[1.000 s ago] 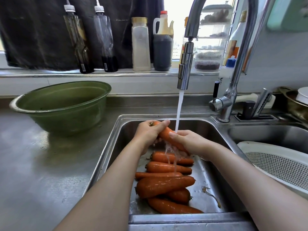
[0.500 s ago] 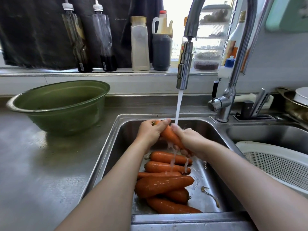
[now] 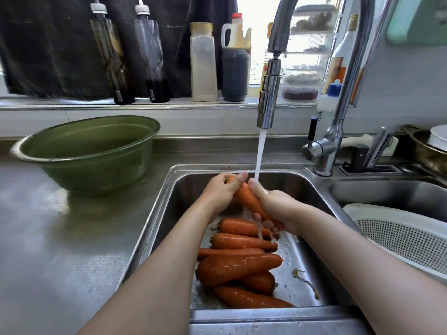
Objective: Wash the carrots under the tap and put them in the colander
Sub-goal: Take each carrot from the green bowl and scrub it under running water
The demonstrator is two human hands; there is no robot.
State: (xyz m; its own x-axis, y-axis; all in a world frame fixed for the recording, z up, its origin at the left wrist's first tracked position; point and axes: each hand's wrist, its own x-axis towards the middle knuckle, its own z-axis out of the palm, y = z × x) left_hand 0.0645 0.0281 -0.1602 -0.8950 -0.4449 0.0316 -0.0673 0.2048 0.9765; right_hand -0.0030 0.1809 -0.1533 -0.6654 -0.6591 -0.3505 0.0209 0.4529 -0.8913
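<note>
Both my hands hold one orange carrot [image 3: 249, 198] under the running tap [image 3: 268, 102]. My left hand [image 3: 221, 193] grips its thick top end. My right hand [image 3: 274, 209] wraps round its lower, thinner part, fingers curled beneath. Water runs over the carrot and my right fingers. Several more carrots [image 3: 238, 264] lie piled on the bottom of the steel sink [image 3: 300, 264]. The white colander [image 3: 399, 238] sits in the right-hand basin, with nothing seen inside it.
A green bowl [image 3: 89, 153] stands on the steel counter to the left. Bottles [image 3: 203, 64] line the window ledge behind. A knife block [image 3: 370, 155] and a metal pot [image 3: 428, 151] sit at the back right. A carrot scrap [image 3: 306, 281] lies in the sink.
My right hand has slid further down and round the carrot, its fingers now curled under it. The left hand keeps its hold on the top end.
</note>
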